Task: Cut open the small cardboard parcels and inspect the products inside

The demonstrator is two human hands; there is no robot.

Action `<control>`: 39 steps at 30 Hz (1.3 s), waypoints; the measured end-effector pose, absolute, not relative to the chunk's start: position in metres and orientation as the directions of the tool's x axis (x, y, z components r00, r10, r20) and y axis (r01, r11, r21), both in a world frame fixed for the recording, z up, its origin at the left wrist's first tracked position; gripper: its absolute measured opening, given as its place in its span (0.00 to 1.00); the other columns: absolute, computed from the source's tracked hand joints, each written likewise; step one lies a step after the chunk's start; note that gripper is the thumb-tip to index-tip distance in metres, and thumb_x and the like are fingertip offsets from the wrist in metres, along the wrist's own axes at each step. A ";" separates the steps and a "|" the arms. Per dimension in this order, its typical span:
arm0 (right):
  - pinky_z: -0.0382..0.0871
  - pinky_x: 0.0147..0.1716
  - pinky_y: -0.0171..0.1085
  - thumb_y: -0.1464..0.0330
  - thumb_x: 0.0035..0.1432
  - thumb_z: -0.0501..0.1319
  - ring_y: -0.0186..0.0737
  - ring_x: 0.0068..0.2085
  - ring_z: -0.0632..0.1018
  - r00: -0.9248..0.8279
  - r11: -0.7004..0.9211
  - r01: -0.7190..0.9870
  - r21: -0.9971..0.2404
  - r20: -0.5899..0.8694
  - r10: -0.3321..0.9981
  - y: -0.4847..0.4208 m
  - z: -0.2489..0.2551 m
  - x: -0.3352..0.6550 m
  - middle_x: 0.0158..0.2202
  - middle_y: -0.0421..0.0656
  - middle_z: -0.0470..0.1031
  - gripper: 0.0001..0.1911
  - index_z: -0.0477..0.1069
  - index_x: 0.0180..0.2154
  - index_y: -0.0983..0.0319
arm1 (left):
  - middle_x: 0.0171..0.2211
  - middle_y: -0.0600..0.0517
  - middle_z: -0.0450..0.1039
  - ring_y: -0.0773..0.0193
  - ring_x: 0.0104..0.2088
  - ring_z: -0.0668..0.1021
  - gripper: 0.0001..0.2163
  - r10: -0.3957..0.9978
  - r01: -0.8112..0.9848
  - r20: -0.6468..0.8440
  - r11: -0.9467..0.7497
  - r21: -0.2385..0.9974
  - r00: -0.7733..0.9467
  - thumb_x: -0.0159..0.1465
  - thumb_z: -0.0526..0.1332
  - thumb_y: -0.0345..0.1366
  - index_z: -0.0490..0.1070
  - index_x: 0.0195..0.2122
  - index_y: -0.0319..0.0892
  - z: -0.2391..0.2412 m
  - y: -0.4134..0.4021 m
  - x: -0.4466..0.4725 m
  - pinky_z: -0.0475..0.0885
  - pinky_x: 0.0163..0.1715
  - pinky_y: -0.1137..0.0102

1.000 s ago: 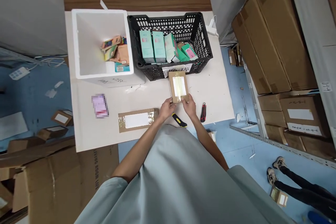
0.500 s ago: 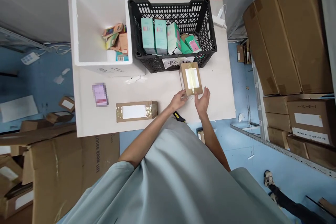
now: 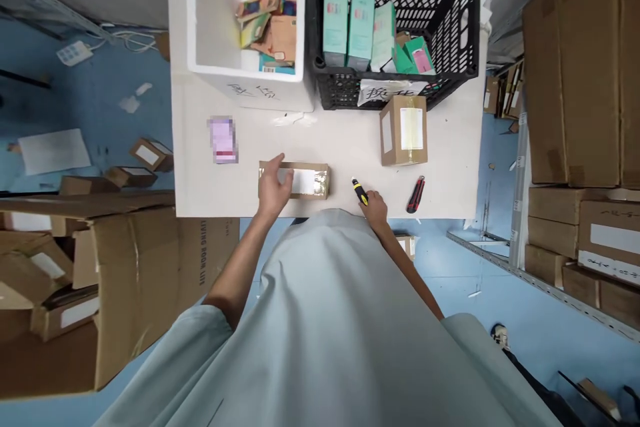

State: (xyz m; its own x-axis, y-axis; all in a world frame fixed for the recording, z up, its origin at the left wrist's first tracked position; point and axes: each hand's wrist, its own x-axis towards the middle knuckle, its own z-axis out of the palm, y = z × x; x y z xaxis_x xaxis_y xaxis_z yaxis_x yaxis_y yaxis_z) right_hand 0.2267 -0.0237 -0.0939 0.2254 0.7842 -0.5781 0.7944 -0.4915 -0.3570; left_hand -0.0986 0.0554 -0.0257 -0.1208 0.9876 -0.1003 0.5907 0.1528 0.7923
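Observation:
My left hand (image 3: 273, 185) rests on the left end of a long taped cardboard parcel (image 3: 306, 181) with a white label, fingers curled over its top. My right hand (image 3: 375, 203) closes on a yellow-and-black utility knife (image 3: 359, 191) at the table's near edge. A smaller taped cardboard box (image 3: 403, 130) with a white label stands apart from both hands, just in front of the black crate (image 3: 450, 27).
The black crate holds several teal boxes (image 3: 350, 23). A white foam bin (image 3: 210, 20) holds small colourful packs. A red-and-black cutter (image 3: 415, 194) lies at the table edge. Cardboard cartons are stacked on shelves (image 3: 575, 80) at right and piled on the floor (image 3: 100, 267) at left.
Both hands left the small box, which now stands by the crate. My left hand moved left onto the long parcel; my right hand dropped to the yellow knife. The view shifted forward.

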 end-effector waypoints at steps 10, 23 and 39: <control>0.83 0.45 0.38 0.64 0.74 0.50 0.40 0.42 0.87 0.319 -0.627 0.417 -0.658 -0.541 0.779 -0.008 -0.067 0.160 0.42 0.44 0.84 0.11 0.68 0.51 0.58 | 0.67 0.34 0.78 0.45 0.63 0.84 0.24 0.916 0.416 -0.353 0.402 0.816 -0.193 0.70 0.68 0.42 0.76 0.66 0.40 -0.048 0.021 -0.192 0.81 0.65 0.48; 0.81 0.45 0.42 0.61 0.66 0.52 0.44 0.45 0.85 0.416 -0.573 0.393 -0.720 -0.416 0.809 -0.020 -0.022 0.110 0.49 0.48 0.85 0.11 0.67 0.46 0.54 | 0.57 0.46 0.83 0.54 0.51 0.88 0.22 0.944 0.369 -0.328 0.292 0.882 0.036 0.71 0.66 0.35 0.79 0.66 0.49 -0.044 0.003 -0.199 0.87 0.54 0.57; 0.68 0.45 0.39 0.49 0.85 0.47 0.56 0.56 0.84 -0.269 0.255 0.961 -0.108 -0.590 0.762 0.030 0.076 0.031 0.58 0.51 0.86 0.29 0.75 0.67 0.57 | 0.54 0.47 0.78 0.56 0.48 0.84 0.18 0.948 0.270 -0.278 0.230 0.935 0.153 0.66 0.71 0.36 0.83 0.58 0.48 -0.065 0.010 -0.201 0.86 0.49 0.62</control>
State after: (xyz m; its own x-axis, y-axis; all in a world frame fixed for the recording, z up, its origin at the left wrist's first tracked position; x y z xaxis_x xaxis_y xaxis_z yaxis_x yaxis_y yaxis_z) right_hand 0.0312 0.0301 0.0757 -0.2685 0.7616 -0.5898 0.9608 0.2555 -0.1075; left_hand -0.2006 0.0103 -0.0648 0.1534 0.9484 -0.2776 0.2704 0.2299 0.9349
